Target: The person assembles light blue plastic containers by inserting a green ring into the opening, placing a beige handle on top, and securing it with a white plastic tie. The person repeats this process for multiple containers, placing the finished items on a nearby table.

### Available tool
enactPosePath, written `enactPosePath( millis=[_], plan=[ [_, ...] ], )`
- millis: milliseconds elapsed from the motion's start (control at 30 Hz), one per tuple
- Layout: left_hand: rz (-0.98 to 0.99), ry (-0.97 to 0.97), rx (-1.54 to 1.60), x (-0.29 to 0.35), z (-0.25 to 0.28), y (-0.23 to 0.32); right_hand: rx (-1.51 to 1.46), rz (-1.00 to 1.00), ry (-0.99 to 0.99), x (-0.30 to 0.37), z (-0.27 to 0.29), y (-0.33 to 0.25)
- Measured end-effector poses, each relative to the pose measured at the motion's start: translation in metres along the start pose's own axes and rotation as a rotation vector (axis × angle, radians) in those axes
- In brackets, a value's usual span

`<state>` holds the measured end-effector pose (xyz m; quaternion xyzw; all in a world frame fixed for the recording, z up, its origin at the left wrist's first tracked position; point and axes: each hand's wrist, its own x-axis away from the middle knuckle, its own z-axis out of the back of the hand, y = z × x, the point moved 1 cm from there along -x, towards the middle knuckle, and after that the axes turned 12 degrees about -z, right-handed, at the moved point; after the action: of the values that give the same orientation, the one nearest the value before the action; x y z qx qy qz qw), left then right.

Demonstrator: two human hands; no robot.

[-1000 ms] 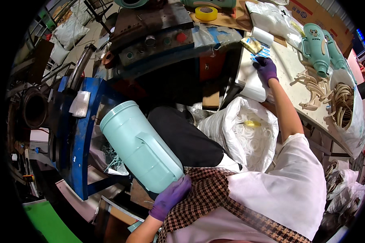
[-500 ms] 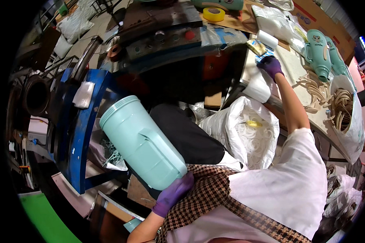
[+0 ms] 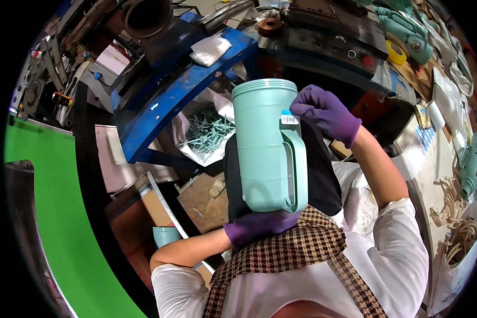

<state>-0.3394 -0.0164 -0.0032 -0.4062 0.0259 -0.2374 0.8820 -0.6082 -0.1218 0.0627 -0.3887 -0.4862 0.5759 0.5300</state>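
Note:
A mint-green plastic jug body (image 3: pixel 262 164) with a side handle and a threaded rim stands nearly upright over my lap, rim away from me. Beneath its base, my left hand (image 3: pixel 262 227) in a purple glove holds it, the fingers partly hidden by the jug. Near the rim, above the handle, my right hand (image 3: pixel 326 112), also gloved in purple, pinches the edge of a small white and blue barcode sticker (image 3: pixel 290 117). The sticker lies against the jug's wall; whether it is fully stuck down I cannot tell.
A blue metal frame (image 3: pixel 180 100) stands to the left, with a bag of green plastic scraps (image 3: pixel 206 132) beside it. On the right, a worktable (image 3: pixel 421 212) carries sticker sheets (image 3: pixel 425 139), beige straps (image 3: pixel 448 204) and printed green jugs (image 3: pixel 473 164). A white sack (image 3: pixel 358 204) sits right of my knees.
My right hand has come from the sticker sheets on the right table to the jug, bringing a barcode sticker. The jug has turned more upright. The whole view has swung left.

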Motion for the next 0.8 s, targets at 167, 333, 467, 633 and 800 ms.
enactPosePath(
  millis=[167,333,467,633,800],
  plan=[
    [0.077,0.005,0.031,0.001,0.004,0.005,0.050,-0.082,0.014,-0.016,-0.014,-0.005],
    [0.293,0.047,0.271,0.014,0.012,0.012,0.690,0.365,0.500,-0.040,-0.027,0.000],
    [0.939,0.369,0.860,0.075,0.052,0.028,0.001,-0.103,0.091,-0.060,-0.021,0.020],
    [1.779,0.718,1.143,0.077,0.087,0.044,-0.117,-0.030,0.375,-0.081,-0.083,0.027],
    [2.345,1.229,0.575,0.083,0.079,0.028,-0.039,0.434,0.509,-0.079,-0.083,-0.030]
  ],
)
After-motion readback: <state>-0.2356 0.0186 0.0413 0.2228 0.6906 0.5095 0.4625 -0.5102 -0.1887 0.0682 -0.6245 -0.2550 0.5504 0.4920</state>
